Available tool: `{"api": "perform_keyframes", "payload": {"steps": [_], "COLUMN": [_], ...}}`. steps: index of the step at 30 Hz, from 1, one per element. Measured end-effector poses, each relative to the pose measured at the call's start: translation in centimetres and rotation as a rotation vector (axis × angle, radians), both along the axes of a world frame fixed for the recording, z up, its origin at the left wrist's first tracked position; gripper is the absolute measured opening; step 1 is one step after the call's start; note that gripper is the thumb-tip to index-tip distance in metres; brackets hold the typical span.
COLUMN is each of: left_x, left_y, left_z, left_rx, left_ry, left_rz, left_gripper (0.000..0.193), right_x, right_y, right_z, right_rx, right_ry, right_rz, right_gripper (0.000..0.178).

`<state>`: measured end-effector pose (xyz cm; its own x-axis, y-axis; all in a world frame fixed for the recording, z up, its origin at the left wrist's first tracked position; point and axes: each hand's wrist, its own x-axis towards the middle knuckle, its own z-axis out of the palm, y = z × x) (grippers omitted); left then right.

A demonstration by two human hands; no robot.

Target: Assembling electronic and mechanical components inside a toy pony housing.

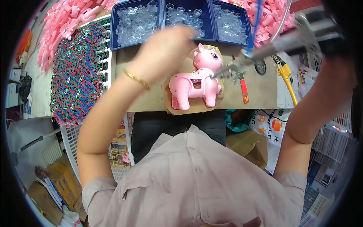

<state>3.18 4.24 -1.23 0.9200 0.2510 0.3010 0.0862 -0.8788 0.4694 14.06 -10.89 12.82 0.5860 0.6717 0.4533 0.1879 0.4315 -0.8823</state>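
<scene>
A pink plastic toy pony [196, 85] stands side-on on a brown pad [174, 110] near the table's front edge, with a rectangular opening in its flank. My right hand [337, 62], mostly lost in the dark right rim, is closed on a grey metal power screwdriver [281, 46]. The screwdriver's tip meets the toy's outline at the shoulder; I cannot tell if it touches. Over the front edge of the blue bin [163, 22] passes my left hand [168, 49], above and left of the toy's head. Motion smears its fingers, so anything in them cannot be made out.
Clear plastic parts [138, 24] fill the bin's three compartments. Wired circuit boards [79, 72] are heaped at left, pink toy parts [64, 22] behind. Right of the toy lie a red-handled tool [243, 89], a round dark dish [260, 67] and a yellow-handled tool [286, 77]. A blue hose [257, 22] hangs down.
</scene>
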Motion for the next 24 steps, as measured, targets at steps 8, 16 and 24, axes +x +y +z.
{"api": "perform_keyframes", "payload": {"steps": [8,16,24], "left_x": [2.0,1.6,-0.1], "left_y": [10.2,13.1,12.9], "left_z": [-4.8,-6.0,-5.5], "left_rx": [0.351,0.256,0.168], "left_ry": [0.315,0.296,0.105], "left_rz": [0.244,0.177,0.061], "left_gripper": [0.013,0.015,0.035], "right_x": [3.1,3.5,0.4], "right_y": [-0.5,1.3,4.2], "right_z": [-0.1,-2.3,0.6], "right_rx": [0.038,-0.159,-0.033], "right_ry": [0.049,-0.192,-0.324], "right_rz": [0.232,-0.071,-0.326], "right_gripper": [0.036,0.029,0.015]}}
